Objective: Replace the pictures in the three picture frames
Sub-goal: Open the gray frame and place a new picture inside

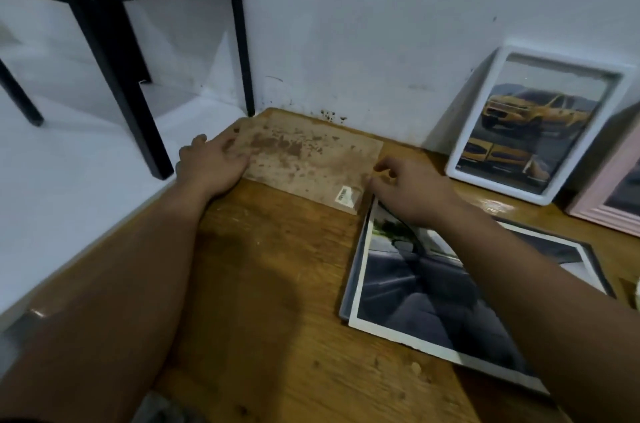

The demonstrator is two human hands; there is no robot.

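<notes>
Board [311,166] left of frame [530,128]

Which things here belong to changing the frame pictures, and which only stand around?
Belong: stained backing board under both hands (left hand, right hand); loose car prints; white frame; pink frame.

Only around: black shelf legs; wooden table.

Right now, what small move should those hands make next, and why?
Probably lift the stained backing board off the table. The left hand rests flat on its left edge and the right hand hovers curled at its right edge, while the car prints lie loose nearby.
</notes>
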